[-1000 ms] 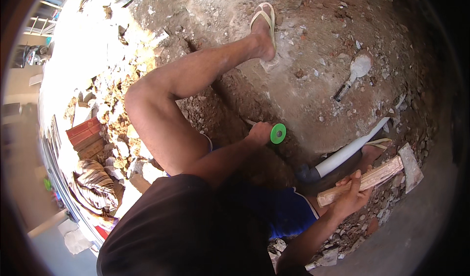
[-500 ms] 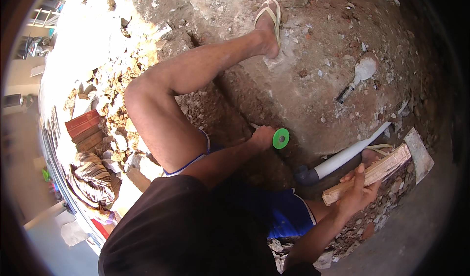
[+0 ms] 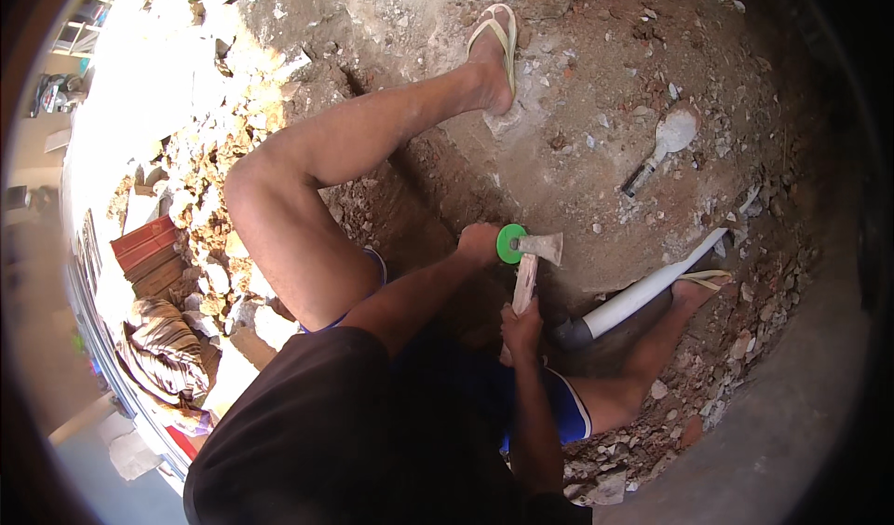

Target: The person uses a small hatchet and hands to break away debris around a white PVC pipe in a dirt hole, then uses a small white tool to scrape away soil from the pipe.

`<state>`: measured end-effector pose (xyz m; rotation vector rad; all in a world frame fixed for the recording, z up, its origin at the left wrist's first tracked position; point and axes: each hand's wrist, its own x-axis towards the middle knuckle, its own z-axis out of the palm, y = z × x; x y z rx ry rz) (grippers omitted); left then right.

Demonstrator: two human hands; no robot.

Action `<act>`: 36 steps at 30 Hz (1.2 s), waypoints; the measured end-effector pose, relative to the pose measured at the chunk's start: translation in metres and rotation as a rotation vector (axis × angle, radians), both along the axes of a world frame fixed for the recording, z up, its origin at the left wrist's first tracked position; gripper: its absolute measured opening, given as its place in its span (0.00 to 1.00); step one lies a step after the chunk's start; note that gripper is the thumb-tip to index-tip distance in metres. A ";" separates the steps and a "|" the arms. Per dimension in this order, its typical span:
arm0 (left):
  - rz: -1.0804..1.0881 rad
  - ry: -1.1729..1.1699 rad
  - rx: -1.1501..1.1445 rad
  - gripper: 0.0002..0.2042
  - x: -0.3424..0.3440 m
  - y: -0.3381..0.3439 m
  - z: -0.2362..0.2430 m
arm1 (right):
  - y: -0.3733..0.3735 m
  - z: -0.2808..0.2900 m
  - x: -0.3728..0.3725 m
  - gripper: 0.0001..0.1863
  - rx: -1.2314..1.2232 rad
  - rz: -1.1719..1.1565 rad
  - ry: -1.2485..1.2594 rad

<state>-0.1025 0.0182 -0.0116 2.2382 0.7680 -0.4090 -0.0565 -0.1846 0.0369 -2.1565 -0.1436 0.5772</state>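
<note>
My left hand (image 3: 477, 244) is closed round a chisel, whose round green hand guard (image 3: 508, 244) shows beyond the fist; the shaft is mostly hidden by the hand and the shadowed trench. My right hand (image 3: 521, 328) grips the wooden handle (image 3: 525, 283) of a hatchet. The hatchet's metal head (image 3: 542, 247) is at the chisel's top end, in front of the green guard and apparently touching it. A white pipe (image 3: 629, 308) with a dark grey fitting (image 3: 574, 331) lies just right of my right hand, beside my right leg.
A trowel (image 3: 674, 134) with a whitish blade lies on the dirt at the right. A narrow trench (image 3: 419, 185) runs between my legs. Broken rubble (image 3: 209, 208), reddish blocks (image 3: 144, 246) and a striped cloth (image 3: 168, 343) are at the left, partly in harsh sunlight.
My right hand has swung the hatchet from the far right, above the pipe, inward to the chisel's head. My left hand stays on the chisel; the whole view has shifted slightly.
</note>
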 end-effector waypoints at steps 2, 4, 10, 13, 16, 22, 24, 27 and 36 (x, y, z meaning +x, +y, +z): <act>0.061 -0.068 -0.008 0.14 -0.016 0.009 -0.004 | 0.007 -0.002 -0.008 0.19 -0.150 0.071 0.381; 0.089 -0.167 -0.012 0.16 -0.029 0.002 -0.036 | 0.016 0.035 0.016 0.16 0.064 0.012 0.286; 0.075 -0.078 0.004 0.16 -0.028 0.008 -0.056 | 0.067 0.139 0.039 0.14 0.535 -0.361 -0.493; 0.041 -0.100 -0.041 0.14 -0.014 0.009 -0.047 | 0.015 -0.003 -0.016 0.14 -0.074 0.146 -0.298; 0.128 -0.145 -0.059 0.14 -0.033 0.015 -0.040 | 0.040 0.020 -0.007 0.13 -0.285 0.405 0.195; 0.060 -0.056 -0.099 0.16 -0.035 0.012 -0.021 | 0.075 -0.038 0.027 0.13 0.226 0.235 0.097; 0.026 -0.105 -0.111 0.17 -0.043 0.006 -0.003 | 0.089 -0.045 0.025 0.14 0.268 0.223 0.182; -0.099 -0.082 -0.140 0.18 -0.058 -0.007 -0.019 | 0.084 -0.047 0.007 0.16 0.166 0.284 0.299; -0.387 -0.339 0.068 0.13 -0.058 -0.039 -0.061 | 0.026 -0.033 -0.020 0.18 0.163 0.215 0.222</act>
